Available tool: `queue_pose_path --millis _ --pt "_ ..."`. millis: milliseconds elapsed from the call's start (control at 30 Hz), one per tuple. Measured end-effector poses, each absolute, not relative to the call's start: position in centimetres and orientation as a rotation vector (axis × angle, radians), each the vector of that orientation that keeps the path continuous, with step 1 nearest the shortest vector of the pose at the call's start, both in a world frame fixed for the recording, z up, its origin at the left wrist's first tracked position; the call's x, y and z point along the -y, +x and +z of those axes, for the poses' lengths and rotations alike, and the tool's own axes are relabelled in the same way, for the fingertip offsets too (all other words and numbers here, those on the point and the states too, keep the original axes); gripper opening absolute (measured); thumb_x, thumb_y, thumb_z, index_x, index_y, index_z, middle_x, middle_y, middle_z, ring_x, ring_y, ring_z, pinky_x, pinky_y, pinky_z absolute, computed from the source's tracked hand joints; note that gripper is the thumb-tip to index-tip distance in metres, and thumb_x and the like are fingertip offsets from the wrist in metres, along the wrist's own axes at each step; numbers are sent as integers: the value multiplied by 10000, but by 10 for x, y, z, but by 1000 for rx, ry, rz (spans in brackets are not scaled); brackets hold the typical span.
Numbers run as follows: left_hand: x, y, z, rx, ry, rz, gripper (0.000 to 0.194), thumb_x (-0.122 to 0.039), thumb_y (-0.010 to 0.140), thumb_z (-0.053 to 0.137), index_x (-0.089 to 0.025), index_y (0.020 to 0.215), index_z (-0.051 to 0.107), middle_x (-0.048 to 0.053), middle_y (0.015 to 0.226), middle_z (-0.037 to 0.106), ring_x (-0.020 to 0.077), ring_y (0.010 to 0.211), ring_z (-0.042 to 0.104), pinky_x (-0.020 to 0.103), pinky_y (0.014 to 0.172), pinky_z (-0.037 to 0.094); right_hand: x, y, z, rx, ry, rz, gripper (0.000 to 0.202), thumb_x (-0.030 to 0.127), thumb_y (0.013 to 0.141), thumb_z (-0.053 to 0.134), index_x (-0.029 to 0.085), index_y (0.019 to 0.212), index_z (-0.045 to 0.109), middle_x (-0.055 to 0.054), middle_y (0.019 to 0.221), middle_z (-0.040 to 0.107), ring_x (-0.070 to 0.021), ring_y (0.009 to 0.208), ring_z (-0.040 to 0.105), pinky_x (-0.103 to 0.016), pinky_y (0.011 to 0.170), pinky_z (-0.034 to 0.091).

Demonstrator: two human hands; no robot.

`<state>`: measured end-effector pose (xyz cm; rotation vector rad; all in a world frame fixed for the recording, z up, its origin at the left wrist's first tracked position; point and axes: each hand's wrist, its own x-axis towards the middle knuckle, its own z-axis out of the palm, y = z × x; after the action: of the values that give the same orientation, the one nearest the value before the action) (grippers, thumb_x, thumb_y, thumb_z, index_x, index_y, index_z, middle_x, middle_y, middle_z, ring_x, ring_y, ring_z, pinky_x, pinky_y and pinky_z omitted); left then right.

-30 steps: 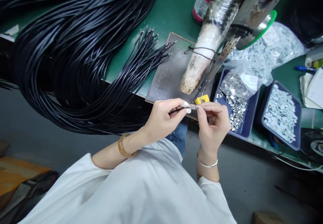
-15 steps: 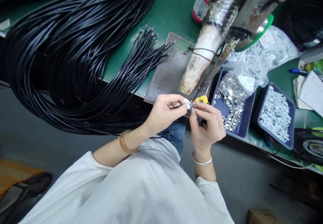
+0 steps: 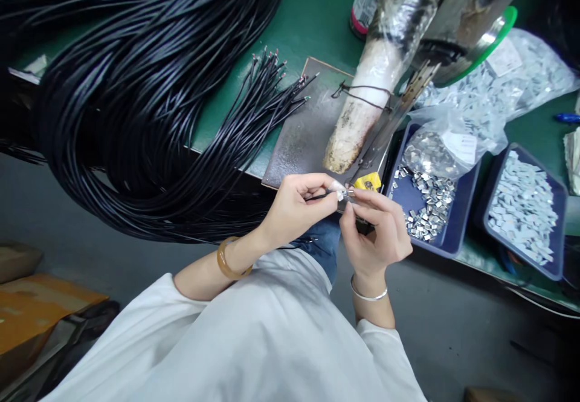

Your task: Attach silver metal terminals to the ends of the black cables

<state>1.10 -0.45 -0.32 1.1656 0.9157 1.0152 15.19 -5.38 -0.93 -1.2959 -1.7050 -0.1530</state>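
Observation:
My left hand (image 3: pixel 302 204) pinches the end of a black cable (image 3: pixel 317 196), with white wrapping on a fingertip. A small metal piece (image 3: pixel 347 193) sits at the cable's tip, between both hands. My right hand (image 3: pixel 377 223) has thumb and forefinger at that piece; the fingertips look slightly apart, and whether they grip it is too small to make out. Just beyond the fingers lies a yellow object (image 3: pixel 367 182) on the edge of the machine. A bundle of black cables (image 3: pixel 244 124) spreads to the left, its stripped ends on a grey plate (image 3: pixel 301 133).
Right of my hands stands a blue tray (image 3: pixel 453 233) of small metal clips, then another blue tray (image 3: pixel 559 233) of pale pieces. Plastic bags (image 3: pixel 530 81) lie behind them. A wrapped white post (image 3: pixel 357 112) rises over the plate. A jar (image 3: pixel 364 3) stands on the green table (image 3: pixel 317 3).
The view has shifted a little, so the trays appear farther right. My right thumb and fingertips have eased slightly apart at the metal piece. My left hand keeps its pinch on the cable.

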Motion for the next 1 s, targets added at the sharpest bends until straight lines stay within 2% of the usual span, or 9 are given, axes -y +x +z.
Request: queue_pose_path --millis 200,367,500,600,700,800,933,1000 --pt "13 9 -3 -935 1238 1016 78 -210 820 693 -135 800 698 -5 636 618 76 576 544 175 547 439 55 154 -10 1689 -1312 -202 220 52 818 718 207 958 648 -26 1003 774 -140 898 750 -280 821 619" --pt "20 2 0 -862 1262 927 178 -262 888 636 -121 799 695 -4 581 598 72 505 519 188 511 432 57 159 -2 1608 -1405 49 133 113 857 691 224 919 652 6 906 744 -150 846 733 -301 741 613" --pt "21 0 -1 -844 1308 962 177 -243 902 615 -113 855 725 6 587 620 86 516 548 199 519 451 63 159 9 1661 -1443 0 129 130 859 701 237 930 685 21 824 708 -127 778 678 -277 716 568" --pt "22 0 -4 -859 1476 1050 160 -198 906 607 -117 921 745 22 656 688 93 556 594 195 551 479 64 155 12 1769 -1470 89 97 134 879 674 226 898 653 26 810 690 -111 755 654 -252 711 547" --pt "24 2 -8 -829 1727 1209 174 -126 898 596 -112 968 755 69 812 771 107 661 669 193 639 519 64 151 7 1719 -1482 226 66 175 907 638 214 868 602 30 789 651 -103 722 640 -231 668 549" --pt "25 3 -13 -796 1839 1312 181 -88 890 596 -93 970 759 103 874 793 117 720 702 186 674 530 65 153 2 1485 -1481 240 20 215 926 621 213 923 601 46 773 636 -73 586 617 -197 550 525" --pt "24 6 -14 -896 1599 1248 134 -134 868 642 -110 901 769 53 763 767 88 601 638 167 559 482 66 156 0 1262 -1321 -9 107 259 924 631 216 1021 624 81 628 556 -59 419 519 -190 412 422" --pt "21 6 -11 -916 1400 1149 126 -175 861 656 -118 869 769 35 721 748 88 593 629 165 542 475 65 156 -2 1252 -1256 1 182 223 935 601 222 1117 596 72 653 618 -80 439 575 -204 426 463"
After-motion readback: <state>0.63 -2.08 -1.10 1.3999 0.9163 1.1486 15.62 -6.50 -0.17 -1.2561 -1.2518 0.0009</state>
